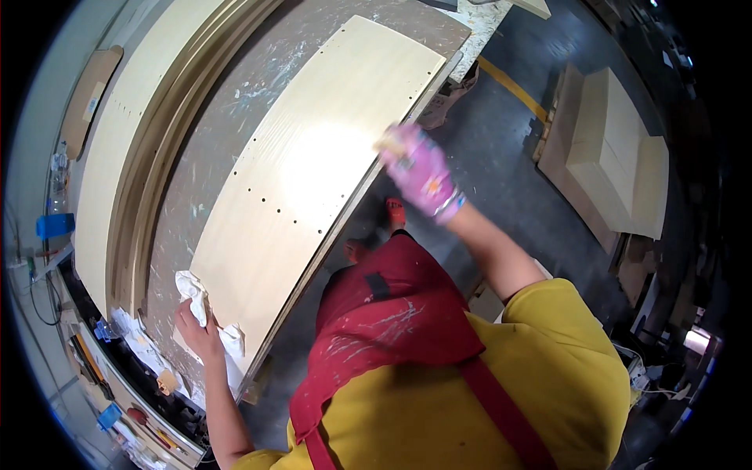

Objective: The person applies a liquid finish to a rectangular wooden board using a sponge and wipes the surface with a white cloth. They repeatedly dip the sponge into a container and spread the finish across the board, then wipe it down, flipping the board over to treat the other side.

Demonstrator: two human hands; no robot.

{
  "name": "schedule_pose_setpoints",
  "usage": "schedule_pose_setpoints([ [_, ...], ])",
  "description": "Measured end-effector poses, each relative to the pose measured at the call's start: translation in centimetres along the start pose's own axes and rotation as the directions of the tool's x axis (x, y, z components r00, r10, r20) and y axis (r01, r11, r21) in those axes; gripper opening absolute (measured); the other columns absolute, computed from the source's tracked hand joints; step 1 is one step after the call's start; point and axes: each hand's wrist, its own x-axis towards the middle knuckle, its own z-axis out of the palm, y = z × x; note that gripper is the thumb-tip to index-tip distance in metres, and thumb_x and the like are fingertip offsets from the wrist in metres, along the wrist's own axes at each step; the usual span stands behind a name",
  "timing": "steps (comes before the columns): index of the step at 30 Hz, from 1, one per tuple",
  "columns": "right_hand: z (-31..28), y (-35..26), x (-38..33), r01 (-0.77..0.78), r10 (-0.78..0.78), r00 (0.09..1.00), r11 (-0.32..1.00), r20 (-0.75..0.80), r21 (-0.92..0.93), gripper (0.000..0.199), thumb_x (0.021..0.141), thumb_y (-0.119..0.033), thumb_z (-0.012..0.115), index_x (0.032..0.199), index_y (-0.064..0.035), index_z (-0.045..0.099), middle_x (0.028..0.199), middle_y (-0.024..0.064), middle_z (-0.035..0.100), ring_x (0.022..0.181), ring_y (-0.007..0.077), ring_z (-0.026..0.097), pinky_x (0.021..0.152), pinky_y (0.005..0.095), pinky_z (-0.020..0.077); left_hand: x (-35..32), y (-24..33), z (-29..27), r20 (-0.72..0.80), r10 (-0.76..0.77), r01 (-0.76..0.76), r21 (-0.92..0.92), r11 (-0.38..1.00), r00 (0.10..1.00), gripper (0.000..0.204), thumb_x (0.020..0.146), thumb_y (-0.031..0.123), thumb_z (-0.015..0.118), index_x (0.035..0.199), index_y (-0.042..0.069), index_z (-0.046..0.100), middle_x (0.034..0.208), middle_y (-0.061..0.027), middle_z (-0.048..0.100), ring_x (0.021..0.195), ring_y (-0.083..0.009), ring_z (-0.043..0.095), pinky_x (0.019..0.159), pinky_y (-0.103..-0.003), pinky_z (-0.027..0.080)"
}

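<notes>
While the bare left hand (200,335) reaches forward to the near end of one long, pale wooden panel (266,254) with a curved edge, its fingers touch crumpled white cloth (190,287); whether they grip it, I cannot tell. The right arm bends outward, its single pink patterned glove (427,174) covering the right hand (421,166), fingers closed around one small, blurred tan block (388,144) at the panel's right edge. The panel lies on the paint-marked brown-grey tabletop (227,110).

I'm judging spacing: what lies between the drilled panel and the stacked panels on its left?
A stained strip of bench, with white cloth at the left hand toward its near end; the head view shows this.
</notes>
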Motion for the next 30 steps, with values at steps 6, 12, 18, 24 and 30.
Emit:
schedule_pose_setpoints([
  [6,4.9,-6.9,-7.1,0.259,-0.317,0.904,0.939,0.285,0.224,0.021,0.082,-0.02,0.057,0.101,-0.0113,0.063,0.112,0.0117,0.062,0.103,0.0283,0.06,0.083,0.0372,0.0508,-0.3,-0.2,0.0,-0.009,-0.029,0.029,0.024,0.999,1.0,0.04,0.078,0.004,0.066,0.115,0.001,0.051,0.113,-0.0188,0.051,0.106,-0.0399,0.049,0.092,-0.045,0.04],
  [12,-2.0,-2.8,1.1,-0.204,0.184,0.975,0.964,0.124,0.17,0.026,0.087,-0.016,0.061,0.109,-0.0019,0.057,0.11,0.0164,0.061,0.097,0.0347,0.062,0.082,0.0401,0.051,-0.2,0.7,0.2,-0.039,-0.028,0.03,0.054,0.998,0.999,0.037,0.078,0.005,0.065,0.112,0.002,0.052,0.11,-0.0186,0.053,0.104,-0.0391,0.05,0.09,-0.044,0.041],
  [18,1.3,-2.9,-2.6,-0.005,-0.021,0.986,0.987,0.166,0.158,0.03,0.079,-0.01,0.064,0.108,-0.0039,0.059,0.1,0.0162,0.06,0.09,0.0327,0.061,0.079,0.0392,0.0508,0.2,0.9,0.2,-0.055,-0.04,0.043,0.066,0.997,0.998,0.039,0.077,0.005,0.065,0.114,0.003,0.053,0.112,-0.0177,0.053,0.104,-0.0383,0.051,0.09,-0.043,0.041],
  [24,5.4,-9.4,-8.2,0.106,-0.27,0.876,0.916,0.4,0.387,0.029,0.077,-0.011,0.067,0.105,-0.0099,0.064,0.107,0.0133,0.06,0.094,0.0328,0.061,0.084,0.0406,0.0494,-0.2,0.5,0.0,-0.068,-0.032,0.035,0.037,0.999,0.997,0.041,0.077,0.007,0.066,0.115,0.004,0.052,0.113,-0.017,0.053,0.104,-0.0373,0.052,0.09,-0.043,0.042],
  [30,3.2,-8.0,-4.9,-0.268,0.251,0.962,0.938,0.103,0.22,0.029,0.087,-0.023,0.062,0.11,-0.0069,0.056,0.092,0.0169,0.064,0.078,0.0315,0.065,0.071,0.0388,0.0519,-0.8,-0.4,0.4,-0.114,-0.01,0.004,-0.047,0.999,0.993,0.04,0.075,0.003,0.063,0.115,0.004,0.055,0.11,-0.0161,0.055,0.103,-0.0365,0.052,0.088,-0.042,0.042],
])
